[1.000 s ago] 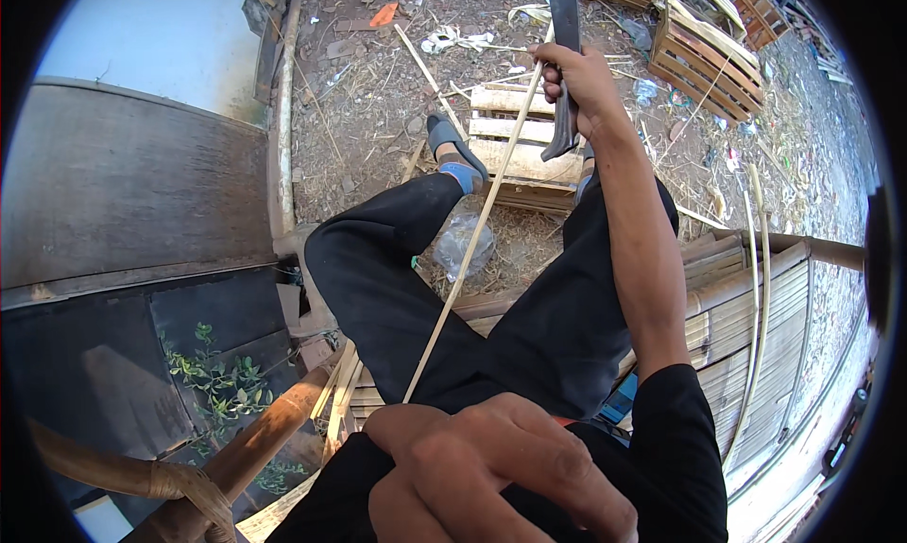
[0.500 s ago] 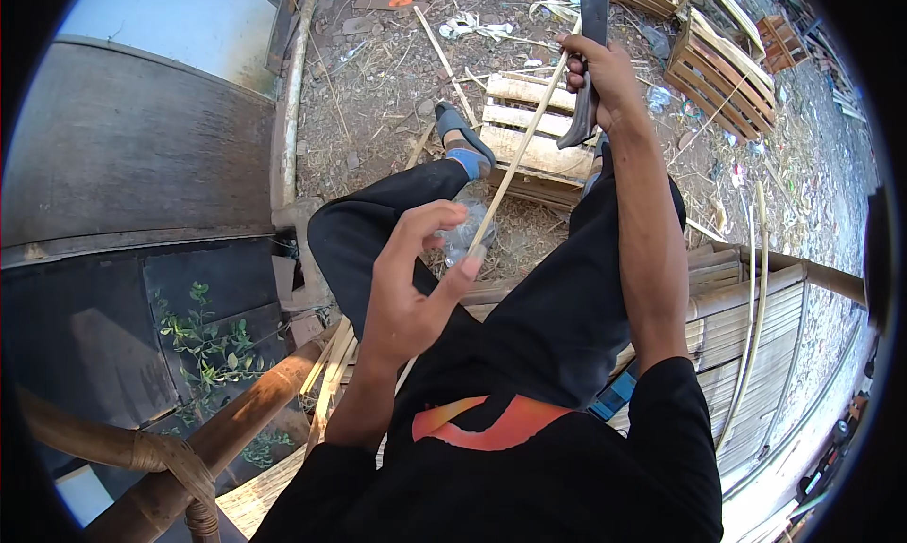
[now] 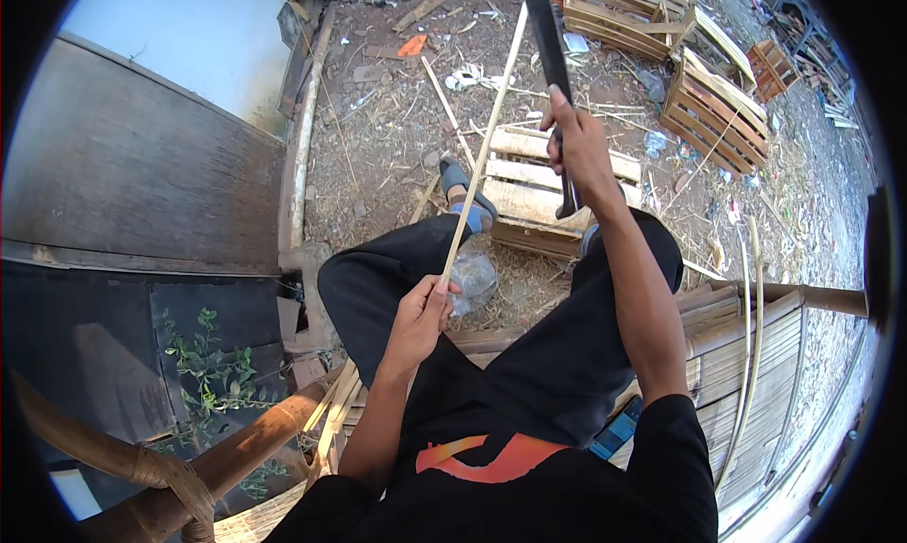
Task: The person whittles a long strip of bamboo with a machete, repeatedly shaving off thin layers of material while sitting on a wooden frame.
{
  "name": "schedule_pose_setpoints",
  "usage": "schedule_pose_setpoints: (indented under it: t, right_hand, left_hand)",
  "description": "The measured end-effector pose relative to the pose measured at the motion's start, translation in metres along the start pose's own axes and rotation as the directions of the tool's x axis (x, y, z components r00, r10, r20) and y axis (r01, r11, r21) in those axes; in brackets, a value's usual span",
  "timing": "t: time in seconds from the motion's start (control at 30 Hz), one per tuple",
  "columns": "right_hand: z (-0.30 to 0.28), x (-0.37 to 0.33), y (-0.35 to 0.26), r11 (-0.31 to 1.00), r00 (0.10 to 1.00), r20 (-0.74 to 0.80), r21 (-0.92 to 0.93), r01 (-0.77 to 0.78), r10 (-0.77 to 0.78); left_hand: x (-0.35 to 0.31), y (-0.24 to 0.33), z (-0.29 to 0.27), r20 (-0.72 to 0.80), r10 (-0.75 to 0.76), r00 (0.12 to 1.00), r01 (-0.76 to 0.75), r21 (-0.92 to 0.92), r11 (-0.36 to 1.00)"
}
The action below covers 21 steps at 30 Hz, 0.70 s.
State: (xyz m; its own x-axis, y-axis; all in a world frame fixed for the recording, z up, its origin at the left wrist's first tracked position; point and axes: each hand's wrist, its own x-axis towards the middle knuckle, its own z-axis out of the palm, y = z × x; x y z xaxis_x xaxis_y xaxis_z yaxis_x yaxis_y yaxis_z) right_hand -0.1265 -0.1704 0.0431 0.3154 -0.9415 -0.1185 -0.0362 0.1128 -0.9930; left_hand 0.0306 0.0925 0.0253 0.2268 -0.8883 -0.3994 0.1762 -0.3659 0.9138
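Observation:
My left hand (image 3: 417,326) is closed round the lower part of a long, thin bamboo strip (image 3: 486,151), thumb lying along it. The strip slants up and away from me, its far end near the top of the view. My right hand (image 3: 583,153) grips the dark handle of a machete (image 3: 545,34), thumb stretched along its back. The blade points away, up past the top edge, so its tip is cut off. Strip and blade are apart, the strip to the left of the blade.
Beyond my knees stands a wooden slat crate (image 3: 531,198), with more crates (image 3: 715,108) at the far right. A clear plastic bag (image 3: 474,280) lies between my legs. Loose strips (image 3: 746,354) lean on the bamboo bench (image 3: 756,330) to my right. A bamboo pole (image 3: 250,441) runs at lower left.
My left hand has closed on the strip, which it held more loosely with fingers spread. My right hand has let the strip's far part go and now holds the machete alone, slightly lower.

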Motion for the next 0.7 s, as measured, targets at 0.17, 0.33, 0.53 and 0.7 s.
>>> schedule_pose_setpoints:
  t: [0.17, 0.33, 0.53, 0.7]
  right_hand:
    - [0.031, -0.032, 0.015, 0.743, 0.897, 0.282, -0.504, 0.441, -0.341]
    - [0.053, -0.061, 0.024, 0.258, 0.525, 0.57, -0.485, 0.836, -0.632]
    - [0.054, -0.063, 0.031, 0.131, 0.429, 0.596, -0.477, 0.869, -0.679]
    - [0.029, -0.001, 0.036, 0.288, 0.722, 0.359, -0.742, 0.605, -0.591]
  left_hand:
    - [0.015, 0.026, -0.005, -0.005, 0.004, 1.0, -0.005, -0.162, 0.987]
    - [0.018, 0.041, -0.007, -0.048, 0.005, 0.999, -0.016, -0.214, 0.977]
    - [0.009, 0.038, -0.003, -0.181, -0.048, 0.982, 0.013, -0.189, 0.982]
    - [-0.014, 0.038, -0.01, -0.185, -0.061, 0.981, 0.024, -0.198, 0.98]
